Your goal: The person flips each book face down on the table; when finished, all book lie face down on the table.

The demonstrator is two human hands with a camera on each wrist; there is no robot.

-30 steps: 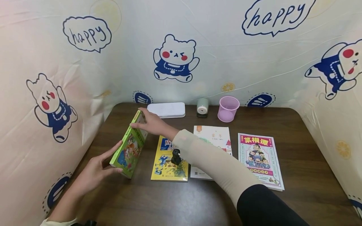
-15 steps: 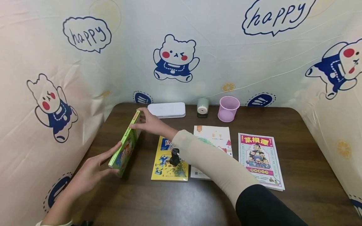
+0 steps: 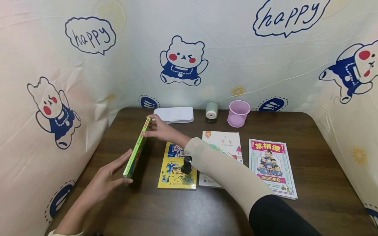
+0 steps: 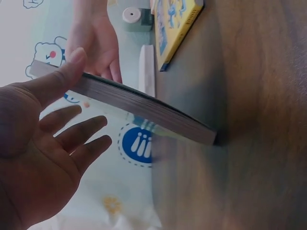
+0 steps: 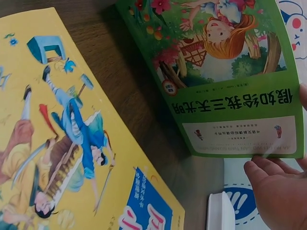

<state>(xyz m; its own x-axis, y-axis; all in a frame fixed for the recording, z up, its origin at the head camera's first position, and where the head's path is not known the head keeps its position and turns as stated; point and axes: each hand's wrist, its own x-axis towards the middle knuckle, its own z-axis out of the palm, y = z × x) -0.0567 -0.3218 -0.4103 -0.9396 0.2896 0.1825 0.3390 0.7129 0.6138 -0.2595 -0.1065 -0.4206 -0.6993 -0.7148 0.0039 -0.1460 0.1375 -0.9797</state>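
A green picture-covered book (image 3: 137,147) stands on edge at the left of the table, spine up, leaning slightly. My left hand (image 3: 103,180) grips its near end, thumb on one cover and fingers on the other side. Its page block (image 4: 144,105) faces the left wrist camera, with the lower corner close over the tabletop. At the far end my right hand (image 3: 165,130) holds the book with thumb and fingers. The right wrist view shows the front cover (image 5: 230,91) with a drawn girl. Just right of it lies a yellow book (image 3: 177,170), cover up.
A white book (image 3: 222,139), partly under my right sleeve, and a pink-bordered book (image 3: 268,167) lie flat to the right. Along the back stand a white case (image 3: 174,114), a green pencil sharpener (image 3: 211,110) and a pink cup (image 3: 238,114), before a printed curtain (image 3: 230,59).
The green book has turned from tilted, with its cover showing, to nearly upright with the spine up. Both hands have shifted it slightly right in the last half second.
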